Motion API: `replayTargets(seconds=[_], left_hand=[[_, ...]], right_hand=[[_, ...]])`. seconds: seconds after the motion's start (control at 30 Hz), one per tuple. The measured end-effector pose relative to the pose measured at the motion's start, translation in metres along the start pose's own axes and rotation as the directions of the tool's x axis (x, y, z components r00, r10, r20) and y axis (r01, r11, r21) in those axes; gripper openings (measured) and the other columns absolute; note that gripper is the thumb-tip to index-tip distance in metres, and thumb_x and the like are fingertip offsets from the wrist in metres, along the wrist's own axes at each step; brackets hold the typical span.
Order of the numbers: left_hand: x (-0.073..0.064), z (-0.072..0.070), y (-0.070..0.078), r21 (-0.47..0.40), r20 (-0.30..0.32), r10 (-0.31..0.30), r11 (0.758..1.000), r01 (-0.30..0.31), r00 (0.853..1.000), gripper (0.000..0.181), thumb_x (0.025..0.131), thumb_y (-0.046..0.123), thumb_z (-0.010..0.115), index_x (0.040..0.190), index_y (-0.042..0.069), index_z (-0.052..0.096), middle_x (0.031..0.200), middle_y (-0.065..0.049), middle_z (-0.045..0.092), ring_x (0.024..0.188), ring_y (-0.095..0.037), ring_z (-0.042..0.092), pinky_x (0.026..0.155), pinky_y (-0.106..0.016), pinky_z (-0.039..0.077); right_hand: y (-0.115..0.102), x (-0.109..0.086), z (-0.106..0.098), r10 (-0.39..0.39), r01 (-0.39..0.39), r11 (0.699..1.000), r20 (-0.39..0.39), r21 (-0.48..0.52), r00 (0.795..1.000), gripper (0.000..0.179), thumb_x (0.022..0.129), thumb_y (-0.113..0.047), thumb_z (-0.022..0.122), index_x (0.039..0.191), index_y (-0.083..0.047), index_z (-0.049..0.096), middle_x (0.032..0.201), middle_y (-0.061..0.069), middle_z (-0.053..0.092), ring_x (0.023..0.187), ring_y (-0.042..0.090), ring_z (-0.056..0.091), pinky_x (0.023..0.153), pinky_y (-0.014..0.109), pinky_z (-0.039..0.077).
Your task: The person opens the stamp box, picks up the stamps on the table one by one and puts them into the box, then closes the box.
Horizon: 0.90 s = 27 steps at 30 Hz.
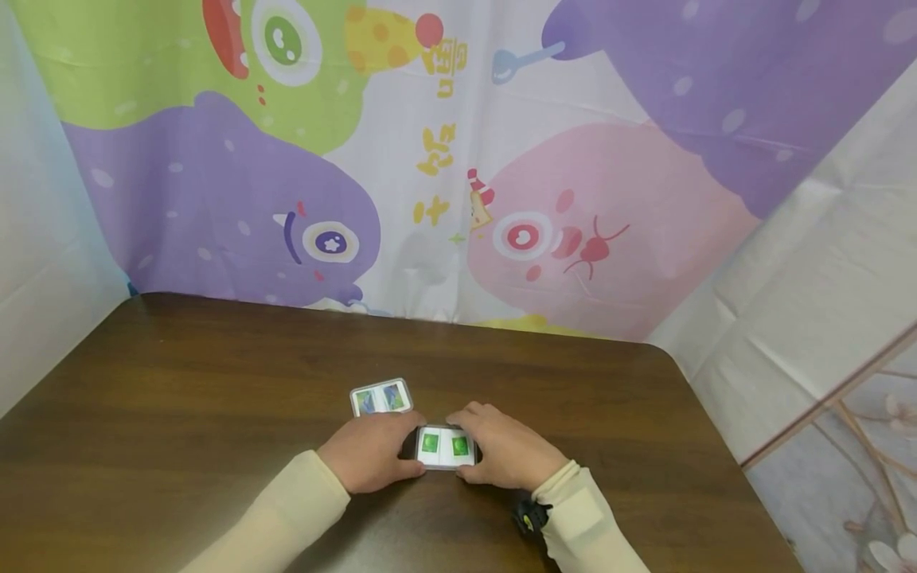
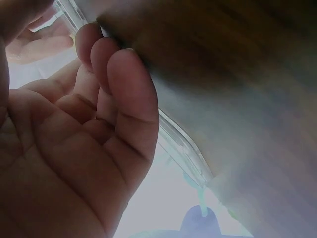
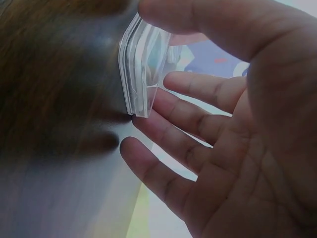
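Observation:
A clear flat case [image 1: 446, 447] lies on the table with two small green pictures on a white ground showing through its top. My left hand [image 1: 372, 451] grips its left end, thumb at the near edge and fingers at the far edge. The right end is held the same way by my right hand [image 1: 512, 451]. In the right wrist view the clear case [image 3: 141, 74] shows layered edges between thumb and fingers. Just beyond my left hand lies a second clear case [image 1: 382, 398] with two bluish-green pictures, its near part hidden by that hand.
The brown wooden table [image 1: 215, 382] extends around both hands. A cloth backdrop [image 1: 430, 278] with cartoon monsters hangs along its far edge. A black wristband [image 1: 530, 516] sits at the right wrist.

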<state>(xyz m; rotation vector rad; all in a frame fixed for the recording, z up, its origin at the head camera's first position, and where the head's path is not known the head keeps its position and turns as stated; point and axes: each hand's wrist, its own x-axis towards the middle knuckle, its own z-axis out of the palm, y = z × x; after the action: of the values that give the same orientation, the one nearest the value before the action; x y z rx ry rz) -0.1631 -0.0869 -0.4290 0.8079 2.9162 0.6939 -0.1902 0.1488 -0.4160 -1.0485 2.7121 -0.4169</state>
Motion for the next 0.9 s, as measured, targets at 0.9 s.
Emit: replayTargets(seconds=[0.9], left_hand=[[0.0003, -0.0007, 0.0008, -0.005, 0.011, -0.016, 1.000, 0.016, 1.000, 0.055, 0.081, 0.033, 0.088, 0.123, 0.006, 0.064, 0.101, -0.004, 0.071, 0.081, -0.016, 0.063, 0.075, -0.042, 0.054]], right_hand=[[0.0022, 0.0010, 0.0007, -0.005, 0.005, 1.000, -0.004, -0.021, 1.000, 0.053, 0.088, -0.026, 0.082, 0.135, -0.008, 0.063, 0.121, 0.002, 0.060, 0.098, 0.011, 0.052, 0.084, 0.027, 0.049]])
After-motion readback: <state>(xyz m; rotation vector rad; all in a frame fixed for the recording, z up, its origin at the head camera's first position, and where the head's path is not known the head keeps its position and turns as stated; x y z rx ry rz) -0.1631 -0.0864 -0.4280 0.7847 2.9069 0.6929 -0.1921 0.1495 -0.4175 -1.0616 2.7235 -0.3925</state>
